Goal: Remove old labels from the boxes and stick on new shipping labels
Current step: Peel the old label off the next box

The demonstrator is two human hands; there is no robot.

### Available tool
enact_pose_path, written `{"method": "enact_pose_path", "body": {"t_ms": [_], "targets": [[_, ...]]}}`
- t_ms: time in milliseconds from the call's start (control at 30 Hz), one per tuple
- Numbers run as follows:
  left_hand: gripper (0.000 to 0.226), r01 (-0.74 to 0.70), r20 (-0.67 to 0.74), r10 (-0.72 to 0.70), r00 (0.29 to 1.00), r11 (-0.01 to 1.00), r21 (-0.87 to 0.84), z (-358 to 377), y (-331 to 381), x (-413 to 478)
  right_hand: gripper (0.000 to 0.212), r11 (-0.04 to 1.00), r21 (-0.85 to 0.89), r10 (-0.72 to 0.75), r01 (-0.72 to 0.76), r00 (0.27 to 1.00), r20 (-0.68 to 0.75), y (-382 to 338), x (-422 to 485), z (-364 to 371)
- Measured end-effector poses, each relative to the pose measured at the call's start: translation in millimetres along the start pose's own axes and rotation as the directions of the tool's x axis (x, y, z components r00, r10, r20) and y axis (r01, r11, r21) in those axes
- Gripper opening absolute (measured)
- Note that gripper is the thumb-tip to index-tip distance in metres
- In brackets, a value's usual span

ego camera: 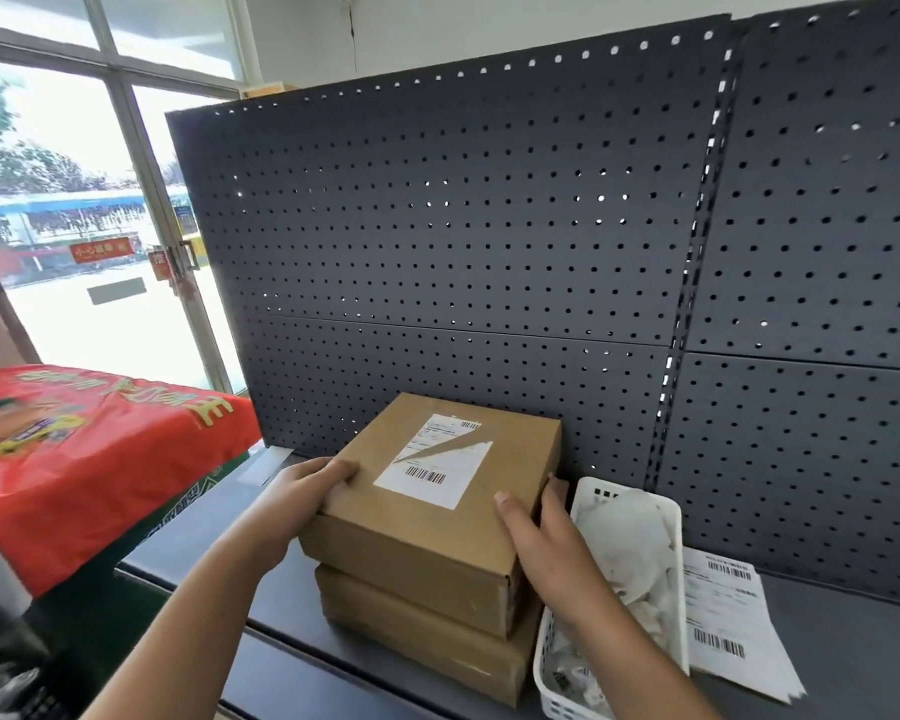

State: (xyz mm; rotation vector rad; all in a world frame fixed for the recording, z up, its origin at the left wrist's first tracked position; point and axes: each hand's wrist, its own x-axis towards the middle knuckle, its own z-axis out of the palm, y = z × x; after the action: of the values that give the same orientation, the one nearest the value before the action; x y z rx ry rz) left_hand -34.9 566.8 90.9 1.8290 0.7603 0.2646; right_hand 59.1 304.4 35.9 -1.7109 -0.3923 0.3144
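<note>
Top box point(427, 517) sits on a lower box point(422, 631) on the bench point(853, 646), dead ahead, with its long axis running away from me toward the pegboard. Left hand point(302, 491) grips its left edge with the fingers curled over. Right hand point(536, 532) clasps the right side, thumb on top. The old label point(437, 462) lies between them; the left fingertips are nearer its corner. It has a diagonal tear and two barcodes, the text too small to read. New label sheets point(723, 615) are to the right, past the basket point(679, 563).
</note>
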Motion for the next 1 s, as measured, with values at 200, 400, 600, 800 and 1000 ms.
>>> {"method": "enact_pose_path", "body": {"t_ms": [200, 400, 600, 800, 1000], "targets": [[0.018, 0.011, 0.005, -0.010, 1.000, 0.992, -0.126, 4.3, 3.0, -8.5, 0.114, 0.994, 0.104, 0.023, -0.017, 0.998, -0.061, -10.1, -0.9, 10.0], [0.009, -0.065, -0.018, 0.064, 0.998, 0.990, -0.125, 13.3, 14.4, -28.7, 0.102, 0.973, 0.227, 0.050, -0.032, 0.996, -0.074, -26.6, -3.2, -5.6], [0.015, -0.124, -0.073, 0.118, 0.990, 0.989, -0.078, 35.2, 30.5, -49.7, 0.092, 0.968, 0.250, 0.015, 0.011, 0.995, -0.103, -32.4, -26.8, -38.5], [0.017, -0.191, -0.097, 0.186, 0.978, 0.980, -0.050, 68.0, 41.4, -84.8, 0.068, 0.971, 0.235, -0.009, 0.039, 0.992, -0.126, -30.0, -58.2, -83.5], [0.017, -0.212, -0.070, 0.209, 0.975, 0.977, -0.030, 115.9, 51.0, -115.9, 0.036, 0.969, 0.235, -0.042, 0.078, 0.987, -0.153, -28.9, -91.8, -141.4]]}}
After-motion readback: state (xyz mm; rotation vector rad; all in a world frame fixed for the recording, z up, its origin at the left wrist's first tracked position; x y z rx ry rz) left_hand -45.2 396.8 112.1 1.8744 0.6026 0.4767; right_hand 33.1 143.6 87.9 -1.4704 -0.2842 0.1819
